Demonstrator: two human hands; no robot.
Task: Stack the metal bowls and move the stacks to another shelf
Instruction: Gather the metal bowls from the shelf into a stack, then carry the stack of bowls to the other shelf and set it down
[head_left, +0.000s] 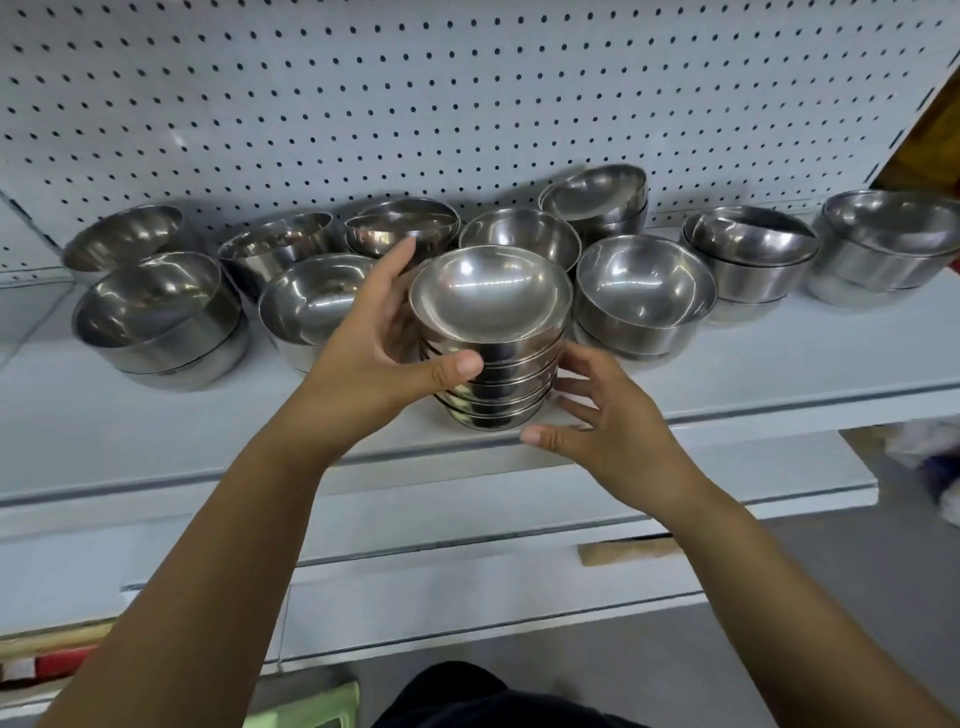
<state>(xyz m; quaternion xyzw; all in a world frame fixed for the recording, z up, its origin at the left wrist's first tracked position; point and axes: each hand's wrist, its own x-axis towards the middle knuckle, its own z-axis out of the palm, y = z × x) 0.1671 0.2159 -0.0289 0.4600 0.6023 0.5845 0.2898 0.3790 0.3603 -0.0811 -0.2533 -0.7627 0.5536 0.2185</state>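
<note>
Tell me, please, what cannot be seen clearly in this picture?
Head view:
- Left hand: fingertips hidden behind the bowl stack it grips.
- Right hand: contact with the stack unclear from this angle.
- Back-row bowls: counts hidden by front bowls.
- Right-edge items: blurred, cut off.

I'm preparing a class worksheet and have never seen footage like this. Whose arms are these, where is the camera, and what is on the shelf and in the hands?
No machine here: a person wears a wide-angle camera on the head, so you see what they see, looking forward and down. A white shelf before a pegboard wall carries many metal bowls, some nested together. At its front edge is a taller stack of bowls. The left hand grips its side, thumb in front. The right hand, fingers spread, is at the stack's base; whether it touches is unclear.
</note>
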